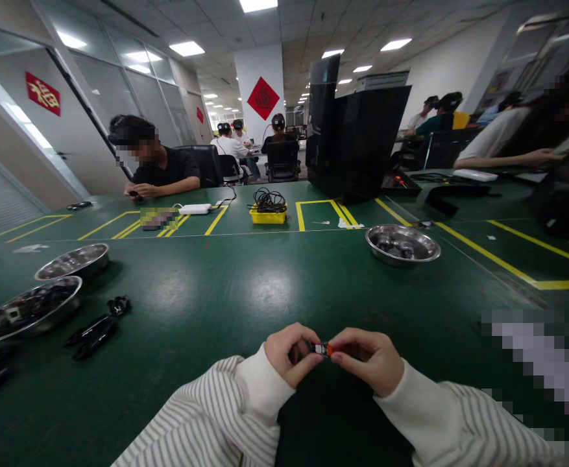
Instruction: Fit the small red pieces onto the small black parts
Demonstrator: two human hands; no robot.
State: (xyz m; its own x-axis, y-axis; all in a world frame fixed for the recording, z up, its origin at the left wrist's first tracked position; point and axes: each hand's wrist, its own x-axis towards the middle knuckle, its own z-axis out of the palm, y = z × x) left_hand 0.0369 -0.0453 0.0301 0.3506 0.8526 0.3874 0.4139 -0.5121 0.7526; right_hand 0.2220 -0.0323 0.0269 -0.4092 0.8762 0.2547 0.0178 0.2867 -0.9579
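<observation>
Nearest the camera, two striped sleeves (206,415) come in from the near edge of the green table (226,285), and the hands meet at the near centre. The left hand (289,355) is curled, with thumb and fingertips pinched on the left end of a small part (322,349). The right hand (369,362) pinches the right end in the same way. The small part hangs between the two hands, just above the table. Its long axis runs left to right, about level. The dark, silvery end lies toward the left hand, and the orange end points right, into the right hand's fingers.

At the left edge stand two steel bowls (26,310), the nearer one holding dark pieces. Just right of them, some black parts (96,327) lie on the bare surface. Far at centre, a yellow tray (268,216) holds coiled black cable. Further right, a shallow steel dish (402,245) holds a few dark pieces. At the far left, a seated person (165,170) rests both hands on the table.
</observation>
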